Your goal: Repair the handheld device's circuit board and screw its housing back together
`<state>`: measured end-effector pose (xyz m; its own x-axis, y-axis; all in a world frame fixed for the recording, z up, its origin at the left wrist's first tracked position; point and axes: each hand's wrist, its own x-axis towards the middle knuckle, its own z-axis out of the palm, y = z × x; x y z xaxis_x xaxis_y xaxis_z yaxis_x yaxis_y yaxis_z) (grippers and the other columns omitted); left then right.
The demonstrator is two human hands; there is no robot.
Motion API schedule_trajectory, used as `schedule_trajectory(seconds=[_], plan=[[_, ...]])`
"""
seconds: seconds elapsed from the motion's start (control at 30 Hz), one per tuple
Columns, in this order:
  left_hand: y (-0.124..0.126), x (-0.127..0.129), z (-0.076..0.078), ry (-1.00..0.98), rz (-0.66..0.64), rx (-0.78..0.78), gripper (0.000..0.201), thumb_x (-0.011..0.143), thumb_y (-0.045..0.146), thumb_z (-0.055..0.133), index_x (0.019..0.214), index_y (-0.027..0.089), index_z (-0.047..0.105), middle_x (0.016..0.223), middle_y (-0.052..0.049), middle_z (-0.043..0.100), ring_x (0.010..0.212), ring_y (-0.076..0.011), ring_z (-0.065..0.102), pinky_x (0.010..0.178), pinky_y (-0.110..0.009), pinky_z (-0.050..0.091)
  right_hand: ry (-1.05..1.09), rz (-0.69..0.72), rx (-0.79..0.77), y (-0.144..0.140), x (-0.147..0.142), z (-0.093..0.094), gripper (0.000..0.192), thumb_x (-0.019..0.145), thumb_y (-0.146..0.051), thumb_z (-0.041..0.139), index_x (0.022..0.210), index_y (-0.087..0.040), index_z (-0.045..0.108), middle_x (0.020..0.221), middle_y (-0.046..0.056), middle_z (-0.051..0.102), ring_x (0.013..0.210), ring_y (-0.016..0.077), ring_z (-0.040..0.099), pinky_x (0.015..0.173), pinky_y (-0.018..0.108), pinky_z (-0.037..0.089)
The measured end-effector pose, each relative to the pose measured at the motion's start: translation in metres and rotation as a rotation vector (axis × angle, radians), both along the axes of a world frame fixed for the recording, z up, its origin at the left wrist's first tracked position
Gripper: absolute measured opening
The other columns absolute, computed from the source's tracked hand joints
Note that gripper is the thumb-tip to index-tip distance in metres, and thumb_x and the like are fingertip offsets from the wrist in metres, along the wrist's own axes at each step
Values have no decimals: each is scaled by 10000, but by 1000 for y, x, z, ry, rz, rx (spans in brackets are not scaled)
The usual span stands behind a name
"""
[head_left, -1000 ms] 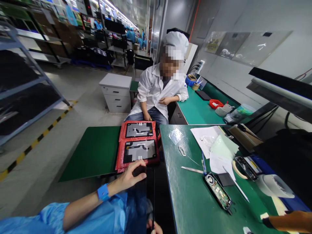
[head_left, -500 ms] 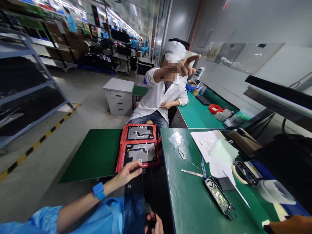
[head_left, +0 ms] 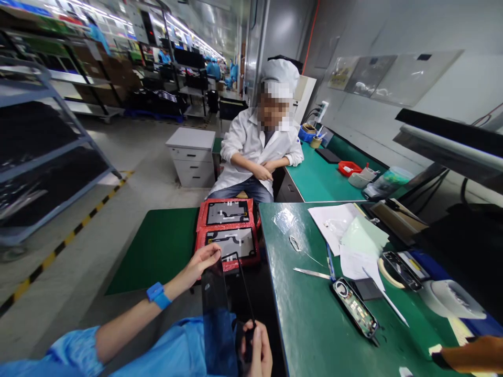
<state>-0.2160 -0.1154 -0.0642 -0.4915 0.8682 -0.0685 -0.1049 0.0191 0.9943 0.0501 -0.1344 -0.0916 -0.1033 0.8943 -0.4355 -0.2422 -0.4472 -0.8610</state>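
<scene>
The left hand (head_left: pixel 199 263) has its grip pinched on the top corner of a dark, see-through sheet (head_left: pixel 216 319), which hangs down in front of the blue sleeve (head_left: pixel 74 353), while the right hand (head_left: pixel 260 350), lower down, closes its grip on a thin black-edged panel (head_left: pixel 246 289) just beside it. Both lie between the person's body and the green bench (head_left: pixel 288 298) — near the red bubble wrap (head_left: pixel 200 242), where two grey-backed panels (head_left: pixel 239 243) rest — and an opened device (head_left: pixel 356 309) sits on that bench.
</scene>
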Motion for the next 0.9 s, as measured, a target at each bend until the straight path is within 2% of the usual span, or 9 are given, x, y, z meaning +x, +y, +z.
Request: schedule_trajectory(seconds=[0.1, 0.2, 0.27, 0.4, 0.5, 0.57, 0.67, 0.8, 0.9], plan=[[0, -3, -1, -21, 12, -2, 558, 773, 724, 901, 809, 217, 670, 746, 9, 586, 745, -178, 546, 691, -269, 445, -63, -15, 62, -2, -7, 2, 681, 744, -888, 851, 929, -233, 858, 894, 48, 825, 824, 205, 744, 738, 254, 598], [0, -3, -2, -52, 20, 1, 527, 761, 674, 934, 807, 216, 678, 740, 12, 595, 744, -178, 554, 685, -265, 443, -150, 13, 147, -5, -11, 1, 664, 818, -892, 787, 941, -242, 848, 948, 41, 829, 968, 233, 770, 917, 276, 604], [1, -4, -2, -80, 25, 10, 532, 753, 667, 949, 795, 210, 680, 733, 16, 597, 725, -165, 543, 676, -258, 435, -160, 43, 179, -6, -10, 1, 652, 859, -890, 748, 934, -248, 833, 935, 34, 811, 949, 229, 760, 918, 281, 598], [1, -7, 0, -157, 27, 40, 567, 762, 688, 950, 777, 195, 670, 691, 27, 582, 638, -132, 501, 615, -244, 407, -107, 83, 160, -5, -8, 2, 626, 916, -868, 698, 931, -250, 799, 885, 31, 773, 810, 205, 706, 755, 272, 579], [4, -9, 0, -225, 19, 78, 566, 767, 662, 961, 768, 193, 644, 646, 46, 550, 571, -109, 457, 554, -239, 382, -83, 91, 179, -4, -7, 4, 616, 929, -862, 684, 924, -254, 777, 878, 19, 751, 828, 202, 705, 799, 271, 586], [8, -9, -3, -271, 17, 111, 529, 839, 616, 927, 767, 192, 619, 619, 67, 513, 541, -95, 427, 533, -232, 376, -81, 111, 185, -4, -7, 4, 601, 929, -852, 692, 953, -258, 777, 896, 11, 750, 887, 203, 724, 872, 267, 593], [15, -13, -12, -343, 35, 153, 452, 1055, 546, 738, 816, 185, 607, 629, 88, 482, 503, -80, 394, 512, -222, 394, -77, 169, 150, -4, -4, 0, 584, 924, -821, 716, 1052, -256, 789, 1001, 26, 794, 982, 213, 755, 926, 275, 603], [17, -27, -23, -418, 92, 153, 340, 1108, 477, 700, 998, 156, 681, 791, 42, 624, 573, -80, 524, 532, -214, 486, -104, 177, 149, -6, 3, -7, 546, 947, -748, 732, 1156, -246, 777, 1132, 42, 816, 1103, 225, 770, 984, 289, 605], [11, -37, -22, -436, 142, 150, 285, 1100, 434, 723, 1132, 151, 714, 960, -14, 718, 719, -119, 660, 636, -256, 598, -131, 219, 203, -7, 9, -9, 455, 1008, -665, 710, 1164, -241, 765, 1123, 36, 812, 1102, 215, 768, 992, 287, 599]])
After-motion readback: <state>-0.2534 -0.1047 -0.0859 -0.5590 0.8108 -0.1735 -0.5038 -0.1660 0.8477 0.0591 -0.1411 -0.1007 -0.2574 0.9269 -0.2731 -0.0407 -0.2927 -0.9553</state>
